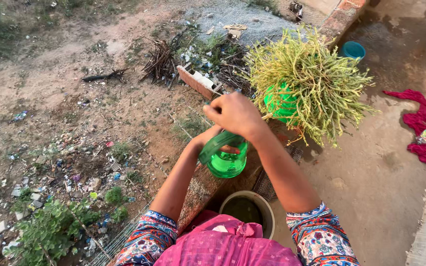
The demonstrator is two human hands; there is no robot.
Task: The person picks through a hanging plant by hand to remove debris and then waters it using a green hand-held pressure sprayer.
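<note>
My left hand (204,139) reaches up from below and grips a clear green plastic bottle (228,163) by its side; the fingers are partly hidden behind it. Over the bottle's top sits my right hand (235,115), closed around the cap end, which is hidden under the fingers. A green strap or handle (214,146) runs across the bottle's shoulder. Just right of my hands stands a bushy plant with thin yellow-green stems (311,83) in a bright green pot (278,104) on the ledge.
A pale bucket (269,209) of dark water stands below the bottle, beside a dark mesh mat (265,186). A red cloth (422,128) and a teal tub (353,49) lie on the wet ground at right. Left is littered dirt with a brick (197,82) and sticks.
</note>
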